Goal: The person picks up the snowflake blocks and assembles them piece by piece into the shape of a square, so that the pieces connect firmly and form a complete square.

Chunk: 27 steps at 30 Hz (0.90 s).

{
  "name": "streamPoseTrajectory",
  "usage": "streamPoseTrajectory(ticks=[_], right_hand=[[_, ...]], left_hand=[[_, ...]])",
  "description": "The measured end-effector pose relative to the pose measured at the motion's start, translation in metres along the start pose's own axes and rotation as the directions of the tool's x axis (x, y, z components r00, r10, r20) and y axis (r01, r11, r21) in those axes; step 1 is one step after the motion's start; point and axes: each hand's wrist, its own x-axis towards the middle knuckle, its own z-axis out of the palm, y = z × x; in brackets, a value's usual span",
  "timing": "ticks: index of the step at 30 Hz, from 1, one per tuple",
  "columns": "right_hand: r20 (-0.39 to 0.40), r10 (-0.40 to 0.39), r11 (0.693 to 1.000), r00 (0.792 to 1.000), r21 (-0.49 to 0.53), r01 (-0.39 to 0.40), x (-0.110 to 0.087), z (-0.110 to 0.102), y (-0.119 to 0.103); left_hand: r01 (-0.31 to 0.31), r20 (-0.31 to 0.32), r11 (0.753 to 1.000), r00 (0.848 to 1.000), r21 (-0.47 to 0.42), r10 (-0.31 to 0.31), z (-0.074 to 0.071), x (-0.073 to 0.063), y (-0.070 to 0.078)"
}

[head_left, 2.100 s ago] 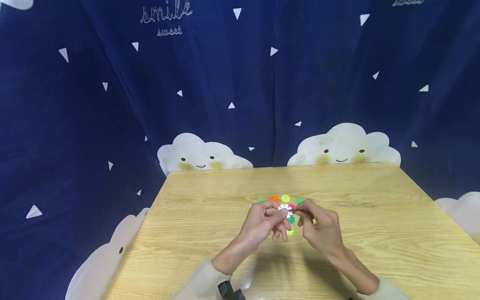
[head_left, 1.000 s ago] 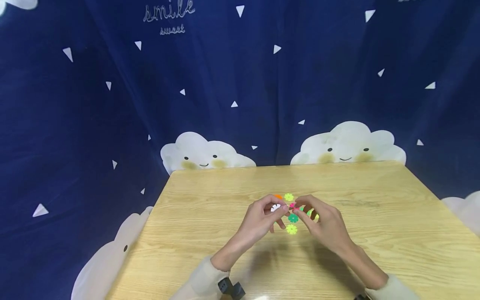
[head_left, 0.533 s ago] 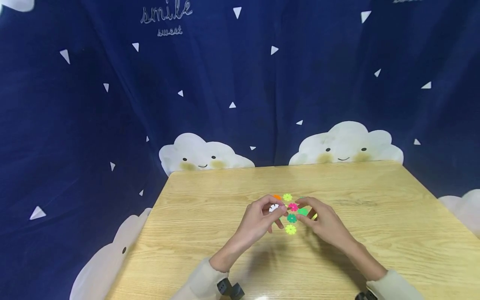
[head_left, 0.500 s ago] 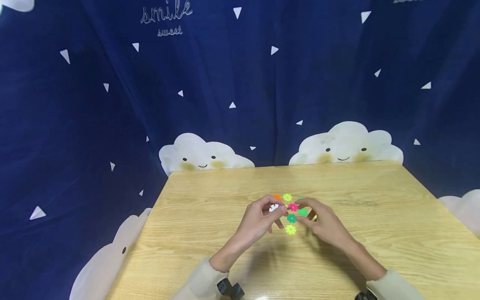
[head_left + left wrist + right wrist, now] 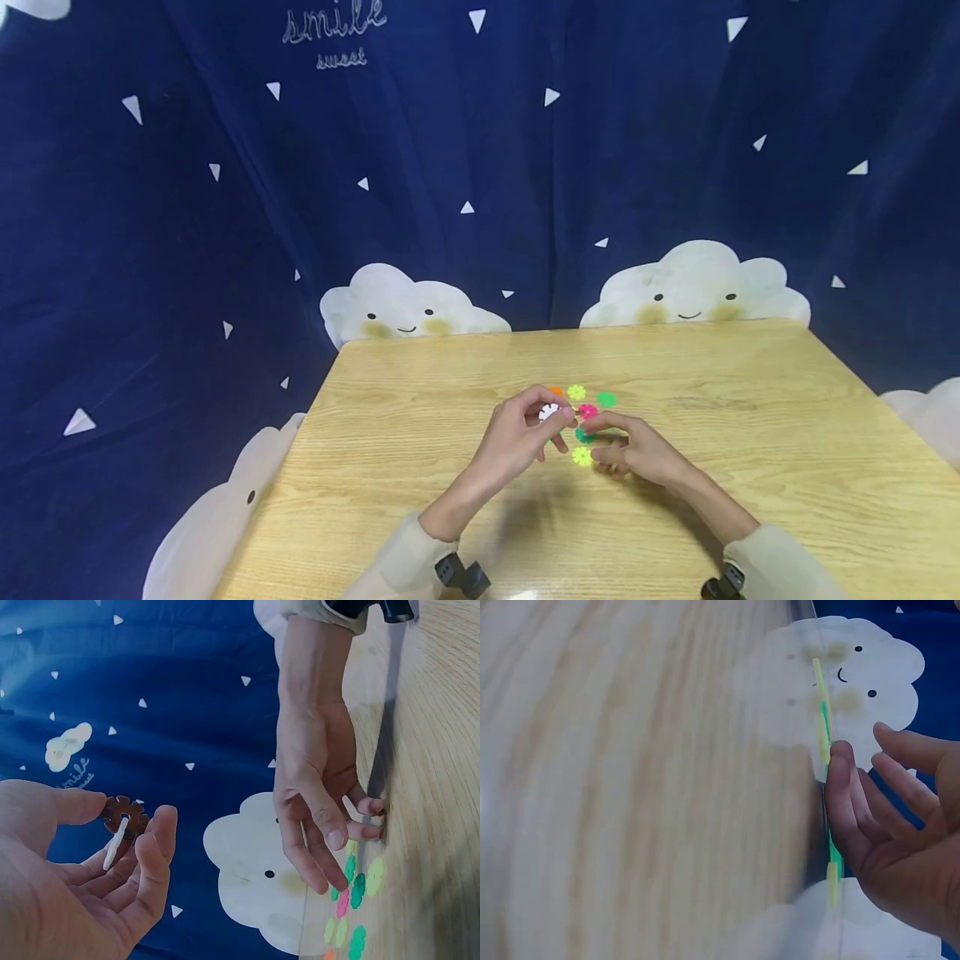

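Observation:
My left hand [image 5: 513, 437] is raised over the table and pinches a brown snowflake disc [image 5: 135, 817] between thumb and fingers. Slotted into it at an angle is a white snowflake disc [image 5: 549, 412], seen nearly edge-on in the left wrist view. My right hand [image 5: 645, 452] holds nothing; its fingers are loosely bent, low beside the loose discs. Nearest its fingertips lie a teal disc [image 5: 582, 435], partly covered, and a yellow disc [image 5: 581, 456]. A pink disc [image 5: 588, 411] lies just beyond.
Farther back on the wooden table [image 5: 420, 375] lie a yellow-green disc [image 5: 576, 392], a green disc [image 5: 607, 400] and an orange disc [image 5: 556, 390], partly behind my left hand. A dark blue curtain [image 5: 465, 150] hangs behind the table.
The white disc, earlier in front between both hands, has turned and shifted left. My right hand has come away from the joined discs and dropped nearer the table, while my left stays about in place.

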Motion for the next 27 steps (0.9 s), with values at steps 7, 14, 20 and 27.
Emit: streamPoseTrajectory(ticks=[7,14,20,27], right_hand=[[0.060,0.017,1.000,0.998,-0.003,-0.016,0.006,0.005,0.004],[0.080,-0.055,0.990,0.995,-0.128,0.065,0.010,0.014,0.003],[0.031,-0.051,0.976,0.998,-0.209,0.056,0.010,0.020,0.000],[-0.007,-0.067,0.965,0.998,-0.253,0.063,0.008,0.022,-0.001]], left_hand=[[-0.014,0.007,1.000,1.000,0.008,0.014,-0.001,0.000,0.001],[-0.005,0.013,1.000,1.000,0.016,0.005,-0.001,0.000,0.002],[-0.003,0.009,1.000,1.000,0.012,0.003,0.000,-0.001,0.003],[0.002,0.004,1.000,1.000,0.007,-0.002,0.002,-0.001,0.002]])
